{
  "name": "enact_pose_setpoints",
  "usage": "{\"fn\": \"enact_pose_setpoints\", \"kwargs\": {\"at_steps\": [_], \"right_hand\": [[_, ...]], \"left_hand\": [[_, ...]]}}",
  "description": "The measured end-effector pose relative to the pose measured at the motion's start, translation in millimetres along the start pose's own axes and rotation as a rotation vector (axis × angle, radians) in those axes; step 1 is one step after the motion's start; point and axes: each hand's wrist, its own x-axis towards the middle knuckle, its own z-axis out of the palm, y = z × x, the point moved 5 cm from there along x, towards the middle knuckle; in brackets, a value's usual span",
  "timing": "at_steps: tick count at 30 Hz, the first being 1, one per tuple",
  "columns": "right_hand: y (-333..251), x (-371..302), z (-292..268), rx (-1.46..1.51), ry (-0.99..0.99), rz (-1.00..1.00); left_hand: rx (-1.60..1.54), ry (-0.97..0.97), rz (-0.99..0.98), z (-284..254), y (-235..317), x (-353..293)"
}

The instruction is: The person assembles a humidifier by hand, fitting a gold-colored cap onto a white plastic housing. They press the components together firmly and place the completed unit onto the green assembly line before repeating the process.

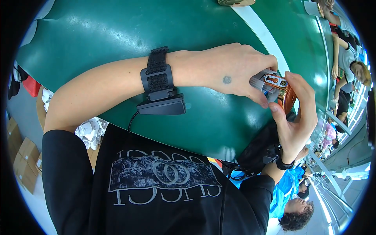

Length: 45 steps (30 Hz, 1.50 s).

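My left hand (pixel 239 70) reaches in from the left, a black strap with a small box on its wrist. Its fingers and thumb are closed around a whitish, thin-walled sleeve (pixel 257 83). In the sleeve's mouth sits a shiny copper-coloured object (pixel 289 98) with a rounded side and a small dark display on its end panel. From the lower right my right hand (pixel 299 113) curls about this copper-coloured object, index finger at its top and thumb near its lower side. The fingers hide part of it, so its exact kind cannot be told.
A green tabletop (pixel 188 137) with a curved white strip (pixel 262 31) lies under my hands. One gold-coloured object (pixel 237 2) stands at the far edge. White pieces (pixel 92 132) fill a carton at the near left; cardboard boxes (pixel 27 160) stand beyond. Several people sit along the right.
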Motion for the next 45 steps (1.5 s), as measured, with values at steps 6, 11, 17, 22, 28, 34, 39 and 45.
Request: {"fn": "enact_pose_setpoints", "kwargs": {"at_steps": [6, 11, 17, 22, 28, 34, 39, 45], "right_hand": [[-5, -4, 3, -0.064, -0.036, 0.037], [-3, -3, 22, -0.235, -0.181, -0.096], [3, 0, 38, -0.12, -0.102, 0.026], [7, 5, 38, -0.107, -0.048, -0.029], [31, 6, 36, -0.091, 0.16, -0.227], [80, 42, -22, -0.339, 0.239, 0.062], [145, 54, 5, -0.16, 0.328, 0.257], [57, 24, -4, 0.071, 0.226, -0.101]], "left_hand": [[-0.043, 0.021, 0.004, 2, -2, -1], [-0.001, -0.076, 0.046, -2, -3, -3], [-0.388, -0.329, -0.254, -5, -3, 0], [-0.154, -0.205, -0.252, -2, 11, 2], [-0.181, 0.201, 0.154, 12, -1, 4], [0.069, 0.278, 0.043, -15, 32, -21], [0.36, 0.319, 0.317, -31, 29, -23], [0.193, 0.357, 0.231, -35, 24, -14]]}}
